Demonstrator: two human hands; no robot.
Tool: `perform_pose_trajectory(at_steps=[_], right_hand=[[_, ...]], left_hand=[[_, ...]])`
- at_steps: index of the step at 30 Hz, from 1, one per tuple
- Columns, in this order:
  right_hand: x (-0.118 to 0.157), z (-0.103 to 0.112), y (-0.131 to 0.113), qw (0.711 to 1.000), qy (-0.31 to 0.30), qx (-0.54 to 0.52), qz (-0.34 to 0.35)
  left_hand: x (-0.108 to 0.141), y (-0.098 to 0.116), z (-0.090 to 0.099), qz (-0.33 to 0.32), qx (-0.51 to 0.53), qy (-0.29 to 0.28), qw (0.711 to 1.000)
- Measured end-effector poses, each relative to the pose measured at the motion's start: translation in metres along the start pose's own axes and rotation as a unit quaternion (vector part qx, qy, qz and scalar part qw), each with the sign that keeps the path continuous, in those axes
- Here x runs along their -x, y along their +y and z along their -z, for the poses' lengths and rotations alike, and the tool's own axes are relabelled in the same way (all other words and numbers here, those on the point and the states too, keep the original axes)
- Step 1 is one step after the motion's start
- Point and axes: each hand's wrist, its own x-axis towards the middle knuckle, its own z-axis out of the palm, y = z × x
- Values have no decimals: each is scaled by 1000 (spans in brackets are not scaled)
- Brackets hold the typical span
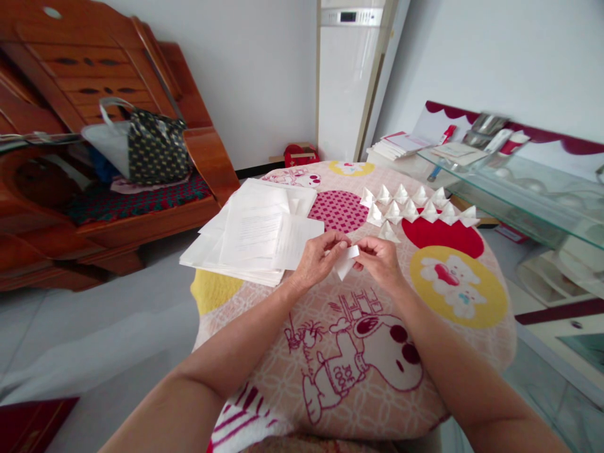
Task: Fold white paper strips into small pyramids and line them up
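Between my two hands is a small folded piece of white paper (346,264), a corner of it pointing down toward the cloth. My left hand (321,255) pinches its left side with thumb and fingers. On the other side my right hand (379,257) grips the paper's right edge, fingers closed. Just beyond the hands stand several folded white paper boats (411,210) in rough rows, one of them apart and nearest to my right hand. Left of my left hand lies a stack of paper sheets (257,233), some with printed text.
A patterned cloth (382,415) covers the round table. At the right stands a glass-topped shelf (528,182) with papers and metal bowls. A wooden sofa (207,160) at the left bears a dotted bag (155,148). A tall white cabinet unit (344,88) stands behind.
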Motion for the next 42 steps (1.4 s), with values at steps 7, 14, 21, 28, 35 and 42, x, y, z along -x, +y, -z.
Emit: perform_pose_trajectory(at_steps=[7,14,21,28,35,42], right_hand=[[1,5,-5,999,-40,-6,7],[1,7,-8,996,-74,-49,-24],[2,3,-6,992,-77,-80,-53],[2,4,-5,991,-92,-73,-59],[6,6,-11,990,19,90,107],[9,-5,-7,950,-67,196,233]], left_hand=[[-3,-7,1,13,-20,-10,1000],[-3,-10,2,37,14,4,999],[-4,-7,4,1,34,-48,998],[-4,-12,3,13,47,-56,997],[-11,-24,8,93,43,125,987],[-12,-30,10,227,231,36,945]])
